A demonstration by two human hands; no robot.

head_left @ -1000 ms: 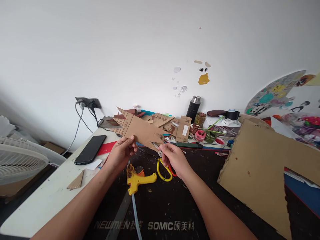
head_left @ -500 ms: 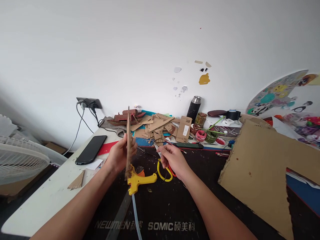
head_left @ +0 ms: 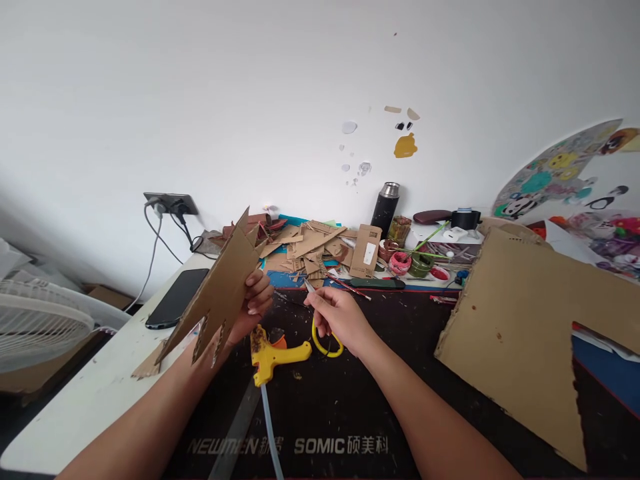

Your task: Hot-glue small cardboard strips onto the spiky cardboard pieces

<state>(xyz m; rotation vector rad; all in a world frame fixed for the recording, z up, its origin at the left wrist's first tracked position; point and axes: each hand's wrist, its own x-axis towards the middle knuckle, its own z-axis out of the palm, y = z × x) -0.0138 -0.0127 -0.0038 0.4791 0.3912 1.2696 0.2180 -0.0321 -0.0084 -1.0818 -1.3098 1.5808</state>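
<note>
My left hand [head_left: 256, 300] is closed on a cut cardboard piece [head_left: 225, 277] with jagged, pointed ends. Its broad face is turned towards me, and the hand sits at its right edge. My right hand [head_left: 337, 313] grips a pair of scissors [head_left: 330, 352] with yellow handles; the blade tips poke out beyond the fingers to the upper left. Between my forearms a yellow hot glue gun [head_left: 275, 360] lies on the black desk mat [head_left: 325, 407], a pale glue stick running out of its back towards me.
A large cardboard sheet [head_left: 520, 347] covers the right side. Behind my hands lie a heap of cardboard scraps [head_left: 315, 247], open paint jars [head_left: 400, 263] and a black flask [head_left: 386, 207]. A phone [head_left: 175, 297] rests on the left; beyond it stands a white fan [head_left: 45, 320].
My left hand has turned the cardboard piece from edge-on to face-on, its lower points swinging left. My right hand stays nearly in place with the scissors. The view has tilted slightly.
</note>
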